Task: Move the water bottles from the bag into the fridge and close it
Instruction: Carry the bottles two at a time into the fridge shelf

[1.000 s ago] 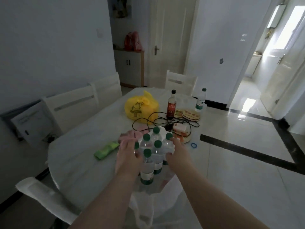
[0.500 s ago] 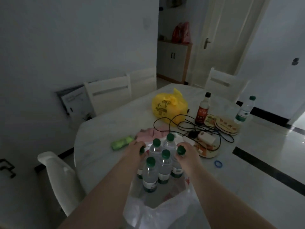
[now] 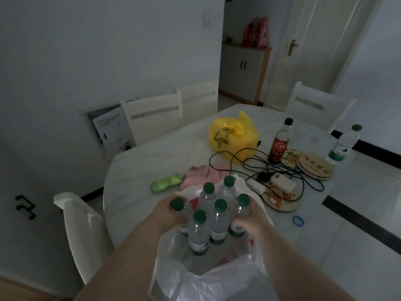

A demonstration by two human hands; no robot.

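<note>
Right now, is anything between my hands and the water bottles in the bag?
No. The left hand and right hand already touch the outer water bottles above the open white bag. No fridge is in view.

Your frame's dim and underexposed, with flat grey light and only soft shadows. Wide-angle bends the door (image 3: 312,46) and walls at the edges. Slightly soft and noisy throughout, no glare.

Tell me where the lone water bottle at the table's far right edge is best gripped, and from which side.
Grip the lone water bottle around its clear body above the green label, probably coming from the near side. It stands upright and apart, with only the stacked plates close by on its left. The table edge lies just behind it, so avoid pushing it away.
</note>
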